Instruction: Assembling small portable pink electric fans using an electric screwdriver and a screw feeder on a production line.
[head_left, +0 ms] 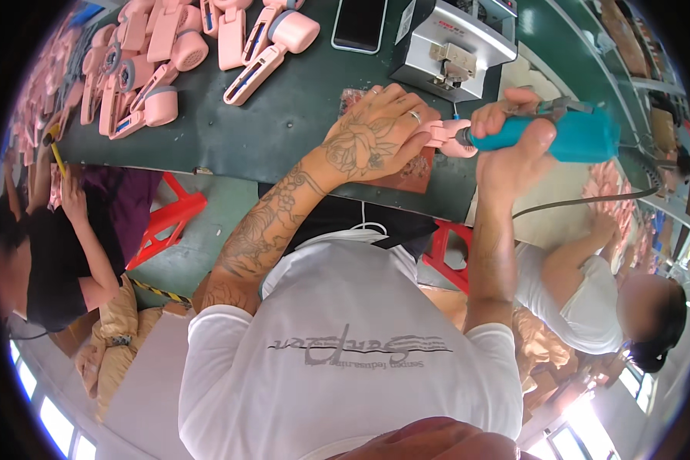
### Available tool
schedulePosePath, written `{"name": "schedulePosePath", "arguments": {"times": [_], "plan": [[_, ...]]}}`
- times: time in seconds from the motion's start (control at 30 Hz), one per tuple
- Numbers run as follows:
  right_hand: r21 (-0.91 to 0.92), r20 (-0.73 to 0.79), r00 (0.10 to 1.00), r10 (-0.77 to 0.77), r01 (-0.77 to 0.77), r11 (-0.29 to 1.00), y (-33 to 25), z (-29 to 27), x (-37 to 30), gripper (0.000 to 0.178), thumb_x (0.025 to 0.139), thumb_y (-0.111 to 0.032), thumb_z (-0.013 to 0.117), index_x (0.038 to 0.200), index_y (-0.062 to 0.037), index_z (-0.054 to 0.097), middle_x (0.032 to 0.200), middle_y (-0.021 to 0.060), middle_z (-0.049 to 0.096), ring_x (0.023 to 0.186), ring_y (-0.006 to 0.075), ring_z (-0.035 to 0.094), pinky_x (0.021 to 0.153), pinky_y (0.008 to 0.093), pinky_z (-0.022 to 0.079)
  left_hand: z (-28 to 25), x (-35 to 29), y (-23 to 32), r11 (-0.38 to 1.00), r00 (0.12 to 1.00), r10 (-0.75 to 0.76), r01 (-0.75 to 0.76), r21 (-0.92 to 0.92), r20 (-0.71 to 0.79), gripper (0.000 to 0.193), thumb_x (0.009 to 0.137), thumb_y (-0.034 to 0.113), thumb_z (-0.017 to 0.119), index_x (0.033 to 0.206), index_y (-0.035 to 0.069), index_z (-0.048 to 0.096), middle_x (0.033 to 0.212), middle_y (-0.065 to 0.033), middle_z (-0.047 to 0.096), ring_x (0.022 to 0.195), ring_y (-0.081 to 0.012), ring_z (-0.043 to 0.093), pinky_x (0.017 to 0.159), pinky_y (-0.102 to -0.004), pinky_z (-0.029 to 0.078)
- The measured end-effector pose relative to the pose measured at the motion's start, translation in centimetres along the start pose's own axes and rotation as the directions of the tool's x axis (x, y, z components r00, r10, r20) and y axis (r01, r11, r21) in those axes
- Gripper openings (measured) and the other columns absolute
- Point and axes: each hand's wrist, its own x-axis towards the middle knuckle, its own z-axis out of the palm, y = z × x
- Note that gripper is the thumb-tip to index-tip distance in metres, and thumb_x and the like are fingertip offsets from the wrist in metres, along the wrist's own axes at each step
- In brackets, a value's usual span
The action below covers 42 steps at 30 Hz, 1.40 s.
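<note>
My left hand (379,134) is closed round a pink plastic part (441,135), most of it hidden under the fingers. In my closed right hand (514,142) is a teal electric screwdriver (583,136), lying nearly level with its dark nose pointing left. That nose meets the pink part; whether the bit sits in a screw is too small to tell. Beneath my left hand lies a reddish-brown pad (412,175), with small bits near its far edge that I cannot make out.
Folding pink handheld fans (272,50) crowd the table's far left. A phone (359,24) and a grey-black screw feeder (456,54) stand at the back. The screwdriver's cable (583,201) trails right. People work at both sides; red stools (169,218) stand by the table (284,126).
</note>
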Motion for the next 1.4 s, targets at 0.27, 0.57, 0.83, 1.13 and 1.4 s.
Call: {"name": "schedulePosePath", "arguments": {"times": [0.27, 0.57, 0.83, 1.13, 1.4], "plan": [[0.049, 0.074, 0.992, -0.104, 0.101, 0.994, 1.2, -0.8, -0.3, 0.059, 0.098, -0.051, 0.065, 0.109, 0.0057, 0.058, 0.07, 0.0078, 0.059, 0.064, 0.0184, 0.06, 0.057, 0.0305, 0.048, 0.0, 0.9, 0.2, 0.998, 0.995, -0.052, 0.055, -0.035, 0.085, 0.032, 0.095, 0.028, 0.061, 0.12, 0.008, 0.066, 0.117, -0.0085, 0.062, 0.114, -0.0288, 0.055, 0.104, -0.0508, 0.044], [-0.08, 0.065, 0.996, -0.068, 0.073, 0.994, 5.5, -1.4, -2.1, 0.021, 0.091, -0.022, 0.072, 0.093, -0.0027, 0.066, 0.082, 0.0069, 0.066, 0.073, 0.0177, 0.062, 0.064, 0.0321, 0.049, -1.5, 0.8, 1.3, 0.993, 0.986, -0.117, 0.121, -0.02, 0.12, 0.033, 0.094, 0.02, 0.063, 0.124, 0.005, 0.065, 0.122, -0.0112, 0.064, 0.111, -0.033, 0.058, 0.097, -0.0473, 0.046], [-0.031, 0.028, 0.991, -0.13, 0.131, 0.991, 4.5, -2.1, -1.5, 0.028, 0.092, -0.027, 0.074, 0.094, -0.0009, 0.065, 0.077, 0.0041, 0.066, 0.067, 0.0139, 0.062, 0.062, 0.0297, 0.049, -1.0, 2.1, 2.1, 0.996, 0.99, -0.081, 0.086, -0.037, 0.114, 0.033, 0.093, 0.018, 0.063, 0.123, 0.005, 0.065, 0.129, -0.0073, 0.061, 0.114, -0.033, 0.055, 0.101, -0.0494, 0.043], [0.243, 0.007, 1.0, 0.003, -0.005, 0.97, -1.3, -0.9, -4.0, 0.067, 0.093, -0.065, 0.064, 0.11, -0.0001, 0.054, 0.072, 0.0068, 0.056, 0.062, 0.0184, 0.055, 0.057, 0.0335, 0.046, -1.9, 0.8, 3.0, 0.975, 0.975, 0.221, -0.22, -0.025, 0.014, 0.032, 0.088, 0.016, 0.071, 0.119, 0.009, 0.065, 0.119, -0.0094, 0.066, 0.103, -0.0327, 0.063, 0.084, -0.0425, 0.053], [0.178, -0.029, 0.999, 0.013, -0.008, 0.984, -1.4, -1.1, -7.5, 0.072, 0.09, -0.079, 0.052, 0.104, -0.0076, 0.054, 0.07, 0.0053, 0.054, 0.058, 0.0204, 0.052, 0.054, 0.0378, 0.041, -8.2, -6.8, 1.5, 0.869, 0.832, -0.468, 0.371, -0.326, -0.3, 0.028, 0.093, 0.007, 0.073, 0.119, 0.001, 0.066, 0.107, -0.0151, 0.073, 0.099, -0.0282, 0.071, 0.089, -0.0371, 0.055]]}}
